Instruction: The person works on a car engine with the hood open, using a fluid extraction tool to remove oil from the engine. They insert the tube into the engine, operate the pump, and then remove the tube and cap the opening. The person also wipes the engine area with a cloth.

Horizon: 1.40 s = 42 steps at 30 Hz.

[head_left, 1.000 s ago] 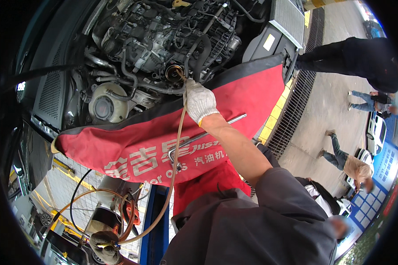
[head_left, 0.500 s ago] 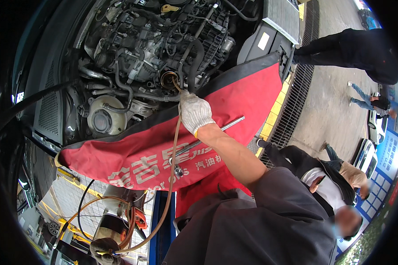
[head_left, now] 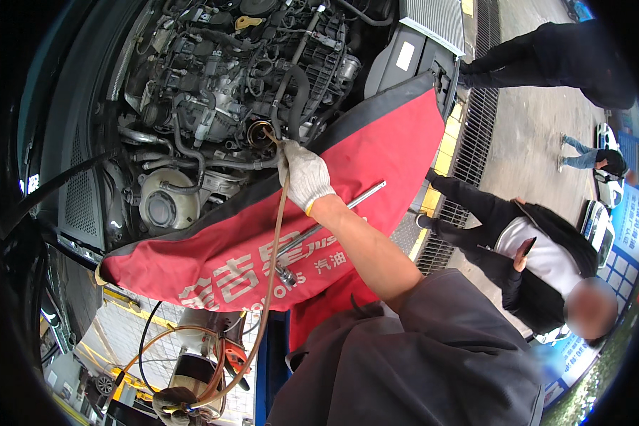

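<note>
Gripping a thin, translucent amber hose (head_left: 281, 213) in the right hand (head_left: 304, 176), gloved in off-white knit, with fingers closed just beside a round, brass-coloured opening (head_left: 260, 133) in the grey-and-black metal engine (head_left: 224, 106). Pointing the narrow brown end of the hose at that opening, apparently into it; cannot tell the depth. Trailing the rest down over a red fabric fender cover with a dark grey border (head_left: 397, 142) to the left hand (head_left: 174, 403), gloved in dark olive-grey and closed on the lower stretch, near a silver-and-dark cylindrical canister (head_left: 192, 368); too dark there for the exact finger placement. Reaching with the bare right forearm (head_left: 366, 252) across a long chrome bar with a socket (head_left: 366, 195), lying on the cover; cannot tell whether touching it. Compared with 0.5 s ago, differing mainly in viewpoint: turned slightly, with engine and cover farther left, and with a bystander in a black jacket and white top (head_left: 539, 252) now more fully in sight at right. Looking unchanged at the opening, with the same grip in both hands. Suggesting, as a judgement, a steady hold with 2 hands on 1 hose, without visible advance or slip.
</note>
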Each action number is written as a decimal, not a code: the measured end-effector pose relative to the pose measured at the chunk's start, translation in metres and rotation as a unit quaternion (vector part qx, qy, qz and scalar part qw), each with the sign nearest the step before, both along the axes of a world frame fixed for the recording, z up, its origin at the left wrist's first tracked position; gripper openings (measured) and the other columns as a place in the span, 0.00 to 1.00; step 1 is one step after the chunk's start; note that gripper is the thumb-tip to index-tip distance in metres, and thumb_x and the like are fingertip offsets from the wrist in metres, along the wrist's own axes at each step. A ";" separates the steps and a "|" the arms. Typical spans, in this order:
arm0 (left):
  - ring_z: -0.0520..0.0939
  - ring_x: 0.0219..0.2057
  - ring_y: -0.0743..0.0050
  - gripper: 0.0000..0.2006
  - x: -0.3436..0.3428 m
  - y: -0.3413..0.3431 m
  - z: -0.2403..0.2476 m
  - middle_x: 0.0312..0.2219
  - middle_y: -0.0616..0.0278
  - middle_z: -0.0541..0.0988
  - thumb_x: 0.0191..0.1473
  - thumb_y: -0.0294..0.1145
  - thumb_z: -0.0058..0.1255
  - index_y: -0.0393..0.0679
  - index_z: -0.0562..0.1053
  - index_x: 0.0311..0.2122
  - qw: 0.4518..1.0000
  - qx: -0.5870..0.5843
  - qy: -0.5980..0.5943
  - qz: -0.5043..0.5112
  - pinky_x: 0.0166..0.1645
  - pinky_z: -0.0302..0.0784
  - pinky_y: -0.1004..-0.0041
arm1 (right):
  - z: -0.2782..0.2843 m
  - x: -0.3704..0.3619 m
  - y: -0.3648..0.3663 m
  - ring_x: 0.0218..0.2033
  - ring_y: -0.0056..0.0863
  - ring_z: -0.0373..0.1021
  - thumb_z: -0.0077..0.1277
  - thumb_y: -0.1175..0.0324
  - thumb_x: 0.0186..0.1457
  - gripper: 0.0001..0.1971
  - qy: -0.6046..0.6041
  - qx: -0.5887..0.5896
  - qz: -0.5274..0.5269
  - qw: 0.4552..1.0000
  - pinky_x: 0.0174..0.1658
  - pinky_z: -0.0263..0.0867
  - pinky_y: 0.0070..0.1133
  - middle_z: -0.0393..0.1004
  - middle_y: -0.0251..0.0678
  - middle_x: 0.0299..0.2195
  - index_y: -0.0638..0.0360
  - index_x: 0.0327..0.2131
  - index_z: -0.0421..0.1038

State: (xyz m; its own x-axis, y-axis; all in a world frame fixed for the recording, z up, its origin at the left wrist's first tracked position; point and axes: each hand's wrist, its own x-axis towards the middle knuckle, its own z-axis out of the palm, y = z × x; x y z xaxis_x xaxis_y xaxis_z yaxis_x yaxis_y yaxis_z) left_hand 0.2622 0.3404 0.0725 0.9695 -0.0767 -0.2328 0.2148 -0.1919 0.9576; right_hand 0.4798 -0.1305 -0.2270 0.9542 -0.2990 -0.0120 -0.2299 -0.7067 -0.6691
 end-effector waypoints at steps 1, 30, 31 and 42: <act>0.70 0.21 0.75 0.23 0.004 -0.004 0.001 0.23 0.63 0.70 0.60 0.54 0.61 0.41 0.70 0.38 0.999 0.035 0.025 0.022 0.25 0.65 0.72 | -0.002 0.003 -0.001 0.30 0.52 0.77 0.52 0.74 0.60 0.08 -0.030 0.020 -0.018 0.999 0.33 0.73 0.40 0.78 0.51 0.27 0.62 0.43 0.74; 0.74 0.25 0.72 0.32 0.008 -0.058 0.016 0.27 0.60 0.73 0.54 0.62 0.65 0.40 0.67 0.38 0.986 0.139 0.000 0.089 0.30 0.69 0.70 | 0.003 -0.004 -0.010 0.31 0.41 0.81 0.48 0.73 0.60 0.10 0.034 -0.110 0.101 0.988 0.32 0.78 0.34 0.79 0.46 0.30 0.62 0.45 0.72; 0.73 0.24 0.72 0.31 0.007 -0.059 0.016 0.26 0.61 0.73 0.54 0.61 0.65 0.40 0.67 0.38 0.988 0.131 0.004 0.084 0.29 0.67 0.71 | 0.005 -0.004 -0.009 0.31 0.41 0.81 0.48 0.73 0.60 0.10 0.056 -0.107 0.106 0.987 0.31 0.78 0.34 0.79 0.46 0.30 0.62 0.44 0.72; 0.74 0.27 0.72 0.24 -0.041 0.001 0.010 0.30 0.64 0.74 0.57 0.49 0.65 0.39 0.70 0.45 0.993 -0.009 -0.001 0.116 0.30 0.66 0.71 | 0.030 -0.030 0.006 0.27 0.44 0.79 0.52 0.71 0.57 0.07 0.082 -0.055 0.114 0.989 0.28 0.75 0.37 0.78 0.46 0.25 0.63 0.38 0.71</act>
